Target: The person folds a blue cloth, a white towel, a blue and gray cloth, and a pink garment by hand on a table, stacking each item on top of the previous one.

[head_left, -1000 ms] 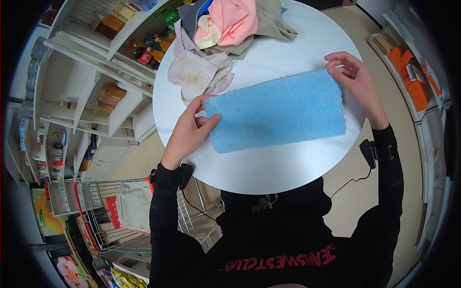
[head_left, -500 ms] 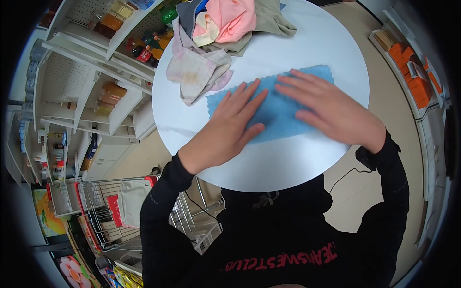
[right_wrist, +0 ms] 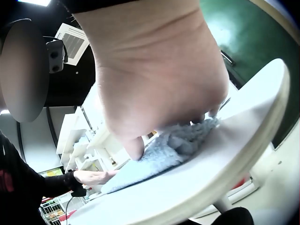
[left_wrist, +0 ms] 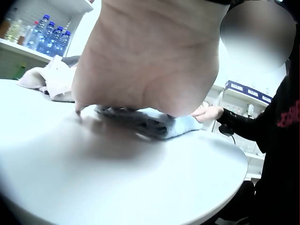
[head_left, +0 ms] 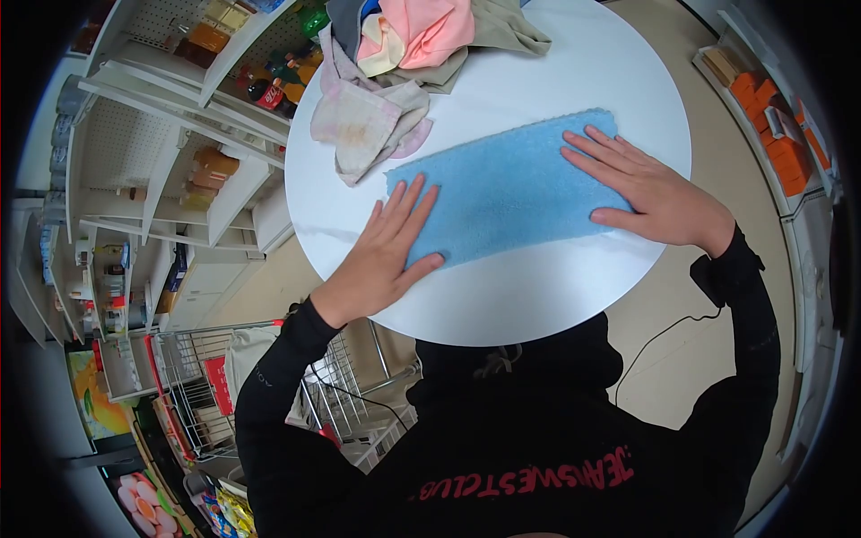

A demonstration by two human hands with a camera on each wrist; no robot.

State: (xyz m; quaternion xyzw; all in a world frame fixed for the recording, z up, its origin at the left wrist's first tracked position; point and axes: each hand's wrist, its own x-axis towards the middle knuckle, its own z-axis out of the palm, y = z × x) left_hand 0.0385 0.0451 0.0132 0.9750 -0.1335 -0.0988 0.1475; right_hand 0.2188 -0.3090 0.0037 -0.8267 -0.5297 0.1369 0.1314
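Observation:
A folded light-blue fleecy towel (head_left: 502,188) lies flat on the round white table (head_left: 502,300), its long side running left to right. My left hand (head_left: 381,247) rests on the towel's left end with fingers straight. On its right end lies my right hand (head_left: 650,193), fingers extended and thumb spread. The wrist views show the towel (left_wrist: 154,123) under the left palm and its layered, fluffy end (right_wrist: 183,143) beneath the right hand.
Crumpled cloths, among them a pink cloth (head_left: 430,31) and a stained whitish cloth (head_left: 368,130), are heaped at the table's far left. A shopping cart (head_left: 193,421) stands at lower left. Shelves with bottles line the left; orange boxes (head_left: 780,152) sit on the right.
A second ago both hands held the towel's ends by the edges. They then came together flat over its middle, and now they have spread apart to its two ends.

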